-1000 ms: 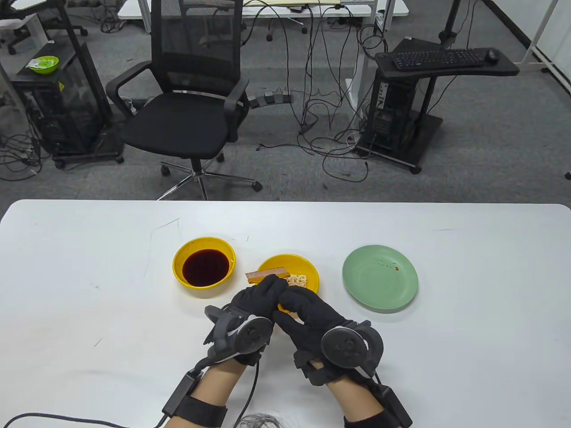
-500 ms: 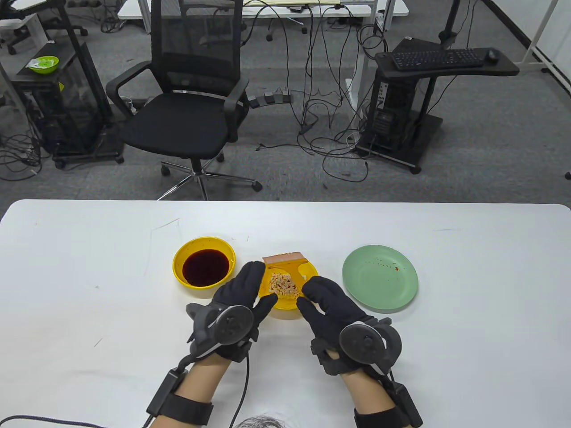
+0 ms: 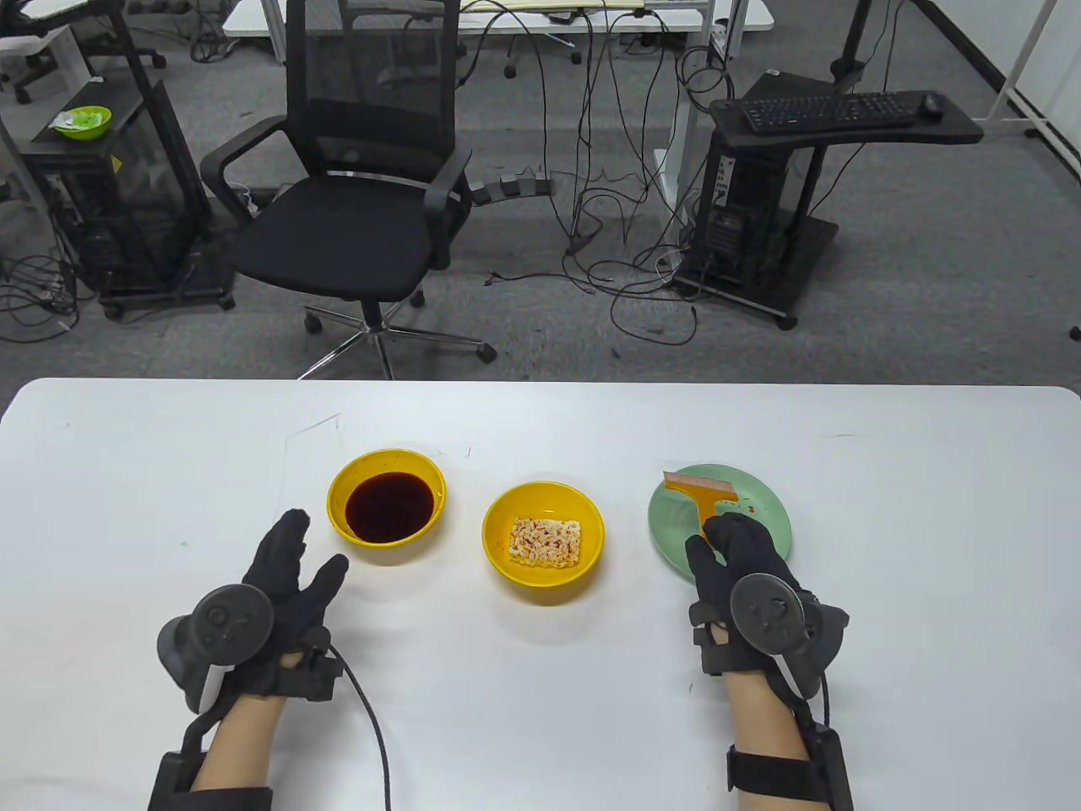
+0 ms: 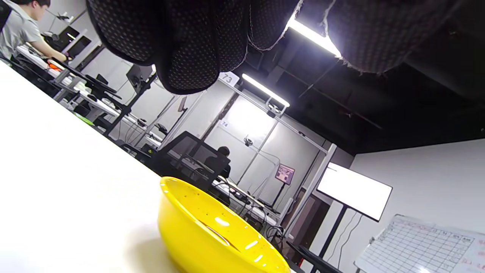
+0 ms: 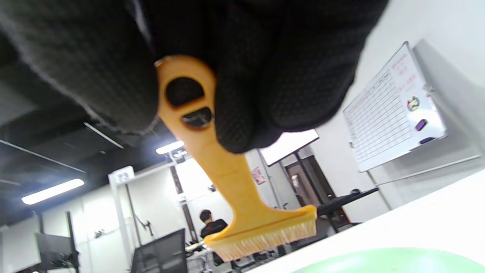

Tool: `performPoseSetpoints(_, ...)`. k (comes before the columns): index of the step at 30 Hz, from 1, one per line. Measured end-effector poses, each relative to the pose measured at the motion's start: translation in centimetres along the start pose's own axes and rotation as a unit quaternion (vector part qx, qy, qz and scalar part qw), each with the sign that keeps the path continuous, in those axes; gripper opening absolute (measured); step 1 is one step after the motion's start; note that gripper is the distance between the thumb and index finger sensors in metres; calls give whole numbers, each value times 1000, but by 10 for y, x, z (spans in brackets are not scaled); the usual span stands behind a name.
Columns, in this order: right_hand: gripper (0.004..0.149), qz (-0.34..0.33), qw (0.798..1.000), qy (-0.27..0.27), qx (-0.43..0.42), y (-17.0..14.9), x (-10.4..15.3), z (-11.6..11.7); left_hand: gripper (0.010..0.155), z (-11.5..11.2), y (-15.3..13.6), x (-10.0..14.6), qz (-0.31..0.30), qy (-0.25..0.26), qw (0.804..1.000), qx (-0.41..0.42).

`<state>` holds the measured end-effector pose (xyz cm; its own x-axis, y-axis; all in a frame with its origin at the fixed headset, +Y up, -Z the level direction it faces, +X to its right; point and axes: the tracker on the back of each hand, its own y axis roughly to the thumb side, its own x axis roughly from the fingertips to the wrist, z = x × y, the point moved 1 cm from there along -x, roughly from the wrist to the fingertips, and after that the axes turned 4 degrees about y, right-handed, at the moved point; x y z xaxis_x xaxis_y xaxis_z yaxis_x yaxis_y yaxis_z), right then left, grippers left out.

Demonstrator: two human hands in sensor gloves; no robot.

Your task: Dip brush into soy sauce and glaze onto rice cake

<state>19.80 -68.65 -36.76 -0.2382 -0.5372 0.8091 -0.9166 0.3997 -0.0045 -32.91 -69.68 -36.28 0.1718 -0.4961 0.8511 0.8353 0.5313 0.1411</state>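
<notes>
We see the right hand (image 3: pixel 743 562) gripping the brush (image 3: pixel 698 492) by its handle (bristles above the green plate (image 3: pixel 764 549)), rice cake (image 3: pixel 545 541) mid-table in 1 yellow bowl (image 3: pixel 502 553); the left hand (image 3: pixel 283 574) lies open.

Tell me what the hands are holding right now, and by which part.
The right hand grips the orange brush by its handle end, bristles over the green plate. The left hand holds nothing.

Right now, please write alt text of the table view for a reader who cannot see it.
The right hand holds an orange brush over a green plate. The left hand rests open beside a yellow bowl of soy sauce; a rice cake lies in the middle bowl.
</notes>
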Motion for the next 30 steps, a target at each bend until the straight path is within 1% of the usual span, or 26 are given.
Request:
performPoseSetpoints(2,36,5,1000,14,23,-4,0,5,76,0,-5,2,5,-6,1000,-4)
performPoseSetpoints(5,36,13,999,25,29,-8,1,10,75,0,-10,5,10,-1,1000,-5)
performPoseSetpoints(7,37,29,997,58,46,-9,1,15,75,-1,-13,6,14,-1,1000,3)
performPoseSetpoints(8,37,31,996,63,48,-10,1,17,75,-2,-14,7,16,-3,1000,2)
performPoseSetpoints(9,38,38,995,79,50,-11,0,20,75,-4,-16,8,18,-7,1000,-2)
performPoseSetpoints(11,39,67,988,126,56,-13,1,24,75,-7,-19,9,17,-20,1000,-3)
performPoseSetpoints(12,39,69,987,138,54,-14,0,26,74,-8,-20,9,22,-26,999,-3)
performPoseSetpoints(15,41,98,974,198,52,-18,0,33,73,-10,-23,9,30,-28,999,-3)
performPoseSetpoints(17,42,108,971,210,47,-21,1,37,74,-10,-24,10,33,-30,999,-6)
performPoseSetpoints(20,42,131,960,243,41,-26,2,41,73,-12,-27,10,40,-33,999,-8)
performPoseSetpoints(22,49,134,962,235,37,-27,2,40,73,-14,-30,10,44,-38,998,-5)
performPoseSetpoints(24,50,132,964,227,45,-24,0,35,73,-15,-33,9,49,-43,998,6)
performPoseSetpoints(25,55,128,964,227,48,-22,-1,32,73,-15,-33,9,52,-43,998,9)
performPoseSetpoints(26,59,123,966,223,41,-20,-1,29,74,-15,-34,9,51,-43,998,8)
performPoseSetpoints(27,60,122,970,210,30,-16,-2,27,73,-15,-34,8,50,-44,998,7)
performPoseSetpoints(30,66,109,974,198,14,-6,-4,18,74,-15,-34,9,49,-46,998,1)
